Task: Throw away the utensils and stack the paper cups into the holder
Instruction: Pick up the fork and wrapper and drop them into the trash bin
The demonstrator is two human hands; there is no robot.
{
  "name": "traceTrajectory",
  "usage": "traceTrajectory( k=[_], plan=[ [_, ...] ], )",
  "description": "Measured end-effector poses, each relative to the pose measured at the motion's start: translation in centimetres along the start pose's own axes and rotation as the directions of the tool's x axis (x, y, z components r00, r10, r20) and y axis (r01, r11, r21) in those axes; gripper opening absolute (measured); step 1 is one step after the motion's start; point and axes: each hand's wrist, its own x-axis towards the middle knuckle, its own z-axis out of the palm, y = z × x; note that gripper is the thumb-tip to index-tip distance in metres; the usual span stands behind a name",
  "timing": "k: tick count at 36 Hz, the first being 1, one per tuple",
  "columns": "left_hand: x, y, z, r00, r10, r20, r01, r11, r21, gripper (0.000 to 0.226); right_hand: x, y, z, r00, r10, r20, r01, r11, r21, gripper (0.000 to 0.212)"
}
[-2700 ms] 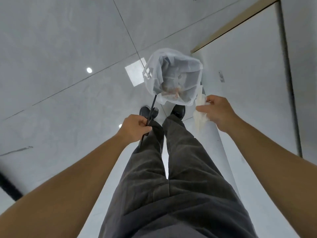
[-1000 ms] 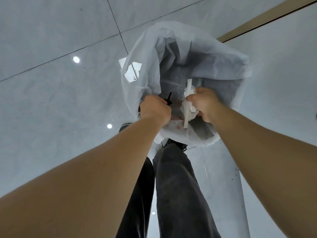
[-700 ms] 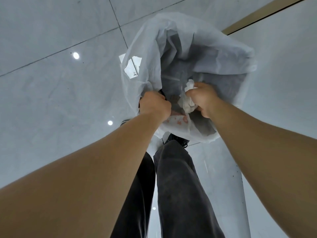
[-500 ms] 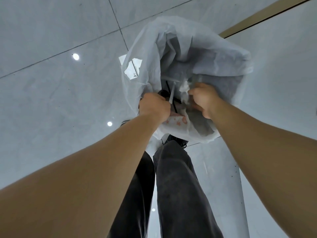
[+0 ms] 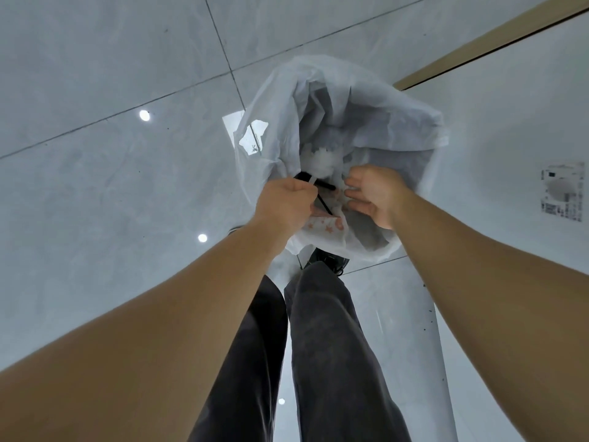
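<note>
A white translucent trash bag (image 5: 414, 122) stands open on the floor in front of my feet. My left hand (image 5: 283, 204) is a closed fist over the bag's near rim. Black plastic utensils (image 5: 322, 188) stick out of it to the right, inside the bag's mouth. My right hand (image 5: 373, 194) hovers over the opening beside them, fingers apart and holding nothing. A crumpled white napkin (image 5: 318, 159) lies deeper in the bag, just beyond both hands. No paper cups or holder are in view.
Glossy grey floor tiles (image 5: 111, 186) spread to the left and ahead. A white wall (image 5: 510, 138) with a labelled plate (image 5: 562, 194) rises on the right, behind a tan strip. My dark trouser legs (image 5: 318, 346) and a black shoe (image 5: 328, 261) are below the bag.
My right hand has let go of the white napkin, which now lies in the bag, and its fingers have spread. My left fist stays at the rim with the black utensils showing beside it.
</note>
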Motion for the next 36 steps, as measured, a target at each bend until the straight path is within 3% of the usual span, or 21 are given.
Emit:
traceTrajectory(
  k=[1, 5, 11, 14, 19, 26, 36],
  plan=[
    [-0.3, -0.2, -0.3, 1.0, -0.009, 0.008, 0.009, 1.0, -0.017, 0.018, -0.3, 0.1, -0.1, 1.0, -0.004, 0.014, 0.004, 1.0, -0.003, 0.004],
    [-2.5, -0.5, -1.7, 0.999, -0.029, 0.037, 0.032, 0.996, -0.083, 0.019, -2.8, 0.3, -0.7, 0.999, -0.018, 0.051, 0.019, 1.0, -0.023, 0.027],
    [-7.0, -0.4, -4.3, 0.995, -0.07, 0.071, 0.08, 0.985, -0.15, 0.008, -8.3, -0.1, -2.0, 0.998, -0.029, 0.062, 0.027, 0.999, 0.027, 0.012],
    [-9.5, 0.0, -5.4, 0.994, -0.067, 0.084, 0.081, 0.982, -0.173, 0.008, -11.1, -0.3, -2.9, 0.998, -0.042, 0.039, 0.04, 0.998, 0.049, 0.019],
    [-14.1, 1.3, -7.4, 0.994, -0.025, 0.107, 0.049, 0.973, -0.225, 0.009, -16.5, -1.2, -3.8, 0.997, -0.079, 0.009, 0.078, 0.993, 0.089, 0.024],
    [-21.4, 2.4, -11.3, 0.992, 0.035, 0.12, -0.004, 0.968, -0.251, 0.012, -25.7, -1.9, -4.7, 0.988, -0.153, -0.034, 0.157, 0.96, 0.233, 0.013],
    [-30.8, 3.1, -17.7, 0.985, 0.143, 0.096, -0.127, 0.979, -0.159, 0.013, -40.1, 0.3, -5.2, 0.97, -0.229, -0.075, 0.24, 0.889, 0.389, 0.019]
  ],
)
